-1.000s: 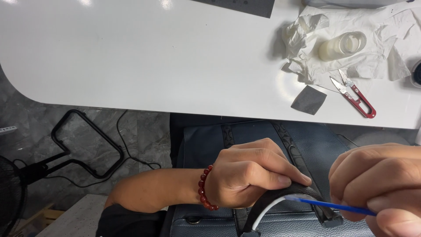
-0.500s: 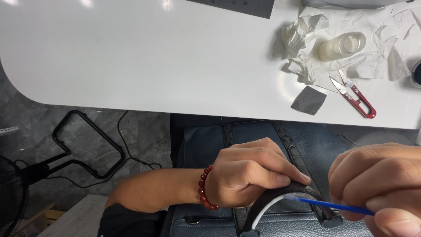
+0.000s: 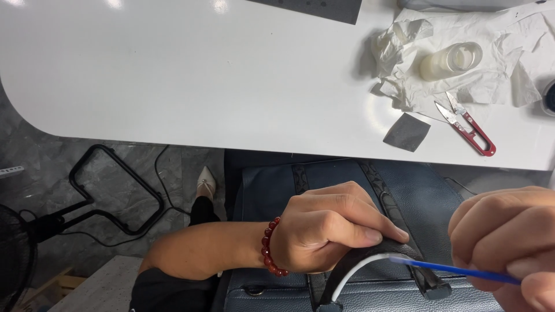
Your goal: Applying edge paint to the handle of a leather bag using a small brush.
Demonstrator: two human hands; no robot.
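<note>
A person's left hand (image 3: 324, 237), a red bead bracelet (image 3: 270, 247) at the wrist, is closed over the arched dark handle (image 3: 370, 260) of a blue-grey leather bag (image 3: 324, 188) resting on the lap just below the edge of a white table (image 3: 173, 75), thumb pressed flat along the top of the strap; the right hand (image 3: 509, 242), at the lower right of the frame, pinches a thin blue stick (image 3: 451, 268) between fingers and thumb, its tip meeting the pale, unfinished edge (image 3: 352, 271) of the handle just beside the left thumb. The handle looks stiff enough to hold its arch yet likely to flex under pressure, so the firm hold at its crown, close to the working point, seems the steadiest place to take it; the stick appears light and slightly springy, best held near its rear as it is here. The bag itself seems soft-sided and moderately heavy, lying across the knees. Farther out on the table sit red-handled thread snips (image 3: 469, 126), a small grey square patch (image 3: 407, 132), a clear small jar (image 3: 451, 60) lying on crumpled white paper (image 3: 503, 63), and a dark sheet (image 3: 324, 8) at the far edge. On the grey floor to the left stand a black metal frame (image 3: 113, 190) and part of a fan (image 3: 14, 254), with a pale pointed shoe (image 3: 206, 182) near the bag
</note>
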